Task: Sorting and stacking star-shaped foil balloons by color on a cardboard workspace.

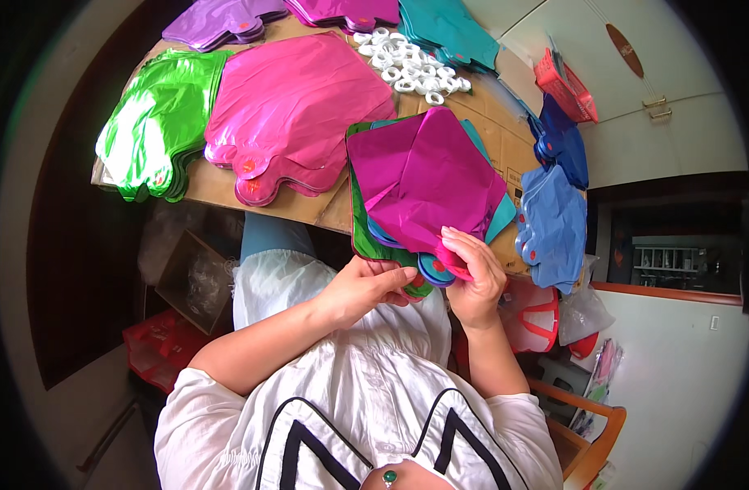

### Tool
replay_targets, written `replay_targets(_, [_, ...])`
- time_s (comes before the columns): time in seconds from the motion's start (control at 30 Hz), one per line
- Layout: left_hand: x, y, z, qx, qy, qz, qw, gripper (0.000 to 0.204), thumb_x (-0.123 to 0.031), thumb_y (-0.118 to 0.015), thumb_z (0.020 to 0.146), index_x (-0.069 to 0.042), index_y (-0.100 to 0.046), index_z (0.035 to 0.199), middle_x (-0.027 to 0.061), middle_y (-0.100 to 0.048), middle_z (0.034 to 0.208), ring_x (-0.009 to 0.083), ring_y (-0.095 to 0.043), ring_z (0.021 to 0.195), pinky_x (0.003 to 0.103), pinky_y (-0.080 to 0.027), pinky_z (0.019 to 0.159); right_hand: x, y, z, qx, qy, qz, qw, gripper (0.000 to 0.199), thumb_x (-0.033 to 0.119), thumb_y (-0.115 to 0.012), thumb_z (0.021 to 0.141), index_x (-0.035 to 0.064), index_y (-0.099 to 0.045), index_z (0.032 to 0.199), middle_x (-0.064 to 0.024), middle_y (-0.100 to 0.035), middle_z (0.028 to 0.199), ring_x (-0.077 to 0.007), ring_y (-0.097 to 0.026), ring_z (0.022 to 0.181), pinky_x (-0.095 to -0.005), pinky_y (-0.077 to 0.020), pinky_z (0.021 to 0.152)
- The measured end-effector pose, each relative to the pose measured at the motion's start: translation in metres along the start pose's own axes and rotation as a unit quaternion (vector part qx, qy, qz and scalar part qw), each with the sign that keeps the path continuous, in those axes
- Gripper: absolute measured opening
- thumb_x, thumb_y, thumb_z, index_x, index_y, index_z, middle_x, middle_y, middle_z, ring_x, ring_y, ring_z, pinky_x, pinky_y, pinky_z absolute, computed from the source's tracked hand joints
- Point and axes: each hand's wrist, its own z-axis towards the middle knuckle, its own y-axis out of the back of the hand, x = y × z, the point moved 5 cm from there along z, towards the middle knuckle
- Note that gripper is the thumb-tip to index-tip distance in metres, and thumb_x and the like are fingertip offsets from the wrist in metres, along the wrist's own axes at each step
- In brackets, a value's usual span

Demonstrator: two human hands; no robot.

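Note:
A layered stack of flat foil balloons lies at the table's near edge, a magenta foil balloon [427, 175] on top with green, blue and teal ones showing beneath. My left hand [362, 287] is closed on the stack's lower tabs, thumb on the edge, where green and blue rounded ends stick out. With its fingers closed, my right hand [476, 273] grips the pink-magenta tab of the top balloon, close beside the left thumb. Left of the stack lies a pile of pink foil balloons [301, 114], with green foil balloons [162, 118] beyond it.
A heap of small white rings [407, 64] sits on the cardboard-covered table [325, 208]. Purple [219, 18], teal [448, 33] and light-blue foil balloons [551, 224] lie around its edges. A red basket [564, 86] stands at the far right, a wooden chair [595, 433] near right.

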Motion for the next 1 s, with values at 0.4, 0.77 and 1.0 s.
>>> replay_targets(0.4, [0.016,0.009,0.005,0.060,0.037,-0.162,0.984,0.039,-0.028,-0.049,0.096,-0.004,-0.056,0.125,0.0116,-0.066,0.115,0.0225,-0.064,0.106,0.040,-0.051,0.089,0.014,-0.008,-0.005,0.232,0.019,-0.103,0.967,0.087,0.056,-0.073,0.071,-0.0016,-0.050,0.132,-0.0210,-0.043,0.140,-0.0375,-0.044,0.120,-0.0489,-0.0345,0.102])
replay_targets(0.77, [0.019,-0.007,0.020,0.075,0.116,-0.255,0.957,0.035,-0.029,-0.056,0.097,-0.008,-0.056,0.124,0.0105,-0.059,0.118,0.0249,-0.064,0.099,0.039,-0.052,0.089,0.024,-0.004,-0.002,0.231,0.003,-0.091,0.969,0.092,0.050,-0.077,0.066,0.0007,-0.046,0.137,-0.0187,-0.042,0.143,-0.0365,-0.044,0.122,-0.0488,-0.0331,0.104])
replay_targets(1.0, [0.017,-0.015,0.025,0.070,0.144,-0.254,0.954,0.029,-0.027,-0.054,0.098,-0.007,-0.059,0.118,0.0083,-0.065,0.104,0.0213,-0.065,0.096,0.034,-0.052,0.087,0.022,0.003,-0.019,0.191,0.010,0.040,0.981,0.081,0.028,-0.079,0.068,-0.0008,-0.047,0.136,-0.0164,-0.052,0.135,-0.0313,-0.052,0.121,-0.0492,-0.0314,0.109])
